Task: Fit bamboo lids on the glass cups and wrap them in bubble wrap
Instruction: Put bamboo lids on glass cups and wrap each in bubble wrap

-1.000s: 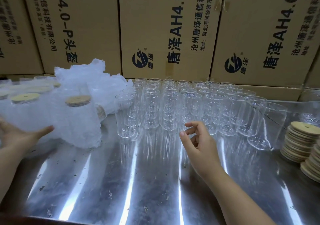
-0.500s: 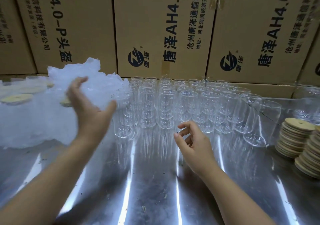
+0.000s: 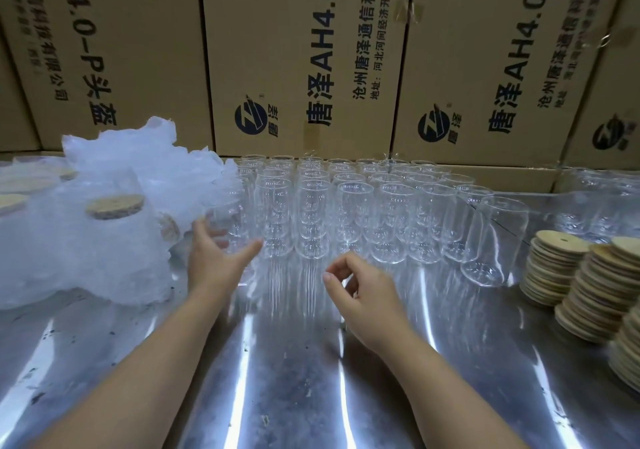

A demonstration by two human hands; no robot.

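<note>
Several rows of clear glass cups (image 3: 349, 206) stand upright across the middle of the shiny metal table (image 3: 298, 372). My left hand (image 3: 214, 258) is spread open around the nearest cup at the left end (image 3: 230, 218), fingers on either side of it; a firm grip cannot be told. My right hand (image 3: 363, 293) hovers in front of the rows with fingers loosely curled and nothing in it. Stacks of round bamboo lids (image 3: 554, 265) sit at the right. At the left, cups wrapped in bubble wrap (image 3: 104, 241) stand with bamboo lids on them (image 3: 114, 206).
Large cardboard boxes (image 3: 304, 61) form a wall behind the table. One glass (image 3: 495, 241) leans at the right end of the rows. More glassware (image 3: 599, 203) stands at the far right. Loose bubble wrap (image 3: 145, 158) piles up behind the wrapped cups.
My left hand left the wrapped cups, swung right and came down to the leftmost front glass. My right hand barely moved.
</note>
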